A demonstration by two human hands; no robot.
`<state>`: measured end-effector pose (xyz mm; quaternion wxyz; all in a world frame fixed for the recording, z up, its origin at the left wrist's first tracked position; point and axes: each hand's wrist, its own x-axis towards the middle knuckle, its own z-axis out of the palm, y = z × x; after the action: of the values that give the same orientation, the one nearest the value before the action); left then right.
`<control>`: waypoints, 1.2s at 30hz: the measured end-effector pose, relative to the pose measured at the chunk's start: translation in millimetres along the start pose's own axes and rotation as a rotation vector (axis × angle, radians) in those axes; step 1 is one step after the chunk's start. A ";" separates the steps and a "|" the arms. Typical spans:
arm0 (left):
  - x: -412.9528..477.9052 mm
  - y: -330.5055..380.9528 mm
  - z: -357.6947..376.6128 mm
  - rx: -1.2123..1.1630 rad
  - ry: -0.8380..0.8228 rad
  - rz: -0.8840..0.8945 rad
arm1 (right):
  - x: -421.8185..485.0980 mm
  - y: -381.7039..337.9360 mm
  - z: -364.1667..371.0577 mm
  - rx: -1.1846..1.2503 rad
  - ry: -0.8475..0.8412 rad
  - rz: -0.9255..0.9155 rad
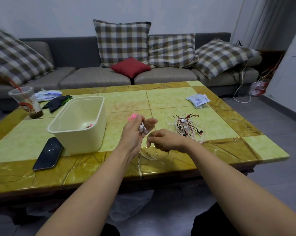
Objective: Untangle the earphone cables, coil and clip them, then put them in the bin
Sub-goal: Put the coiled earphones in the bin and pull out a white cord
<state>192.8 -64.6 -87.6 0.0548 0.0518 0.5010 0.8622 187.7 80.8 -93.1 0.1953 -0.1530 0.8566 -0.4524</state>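
**white cable held between both hands, ready to be coiled**

at the far left a plastic cup (25,103) and a dark phone (48,154) are seen on the table (169,97). just beside the phone stands the cream bin (82,142); a small pink and red item lies at its bottom, probably a set already clipped. pink clips (132,116) lie on the table just behind the left hand (133,133).

the buds of the white earphone cable (144,130) are pinched by the left thumb against outstretched fingers. the same cable is pinched just beside them by the curled fingers of the right hand (162,141). its slack hangs faintly below both hands, over the near table edge.

further right, the tangle of cables (186,126), white and dark red, rests on the table, apart from both hands. a white packet (197,99) lies beyond it.

the step in hand is judged to be coiling. the buds are best kept anchored by the thumb while even loops are laid round the left fingers. light tension should be kept by the right hand so no twist is trapped. a clip should be taken only once the tail is short.
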 end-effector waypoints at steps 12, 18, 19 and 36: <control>-8.9 -1.5 -1.6 0.359 -0.177 -0.179 | 6.6 5.4 -15.5 0.111 0.514 -0.204; -1.8 4.9 3.8 -0.236 -0.047 -0.047 | -3.2 -0.5 -2.9 -0.029 0.109 -0.050; 0.4 4.6 -0.4 -0.196 -0.014 -0.005 | -4.9 -0.8 -1.6 -0.076 0.032 -0.033; -0.5 5.9 2.3 -0.161 -0.032 -0.036 | 7.7 6.3 -3.5 -0.034 0.216 -0.116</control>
<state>193.3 -65.6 -81.4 0.0824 0.0519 0.4298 0.8977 178.8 83.3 -98.0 0.0725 -0.1560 0.8699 -0.4623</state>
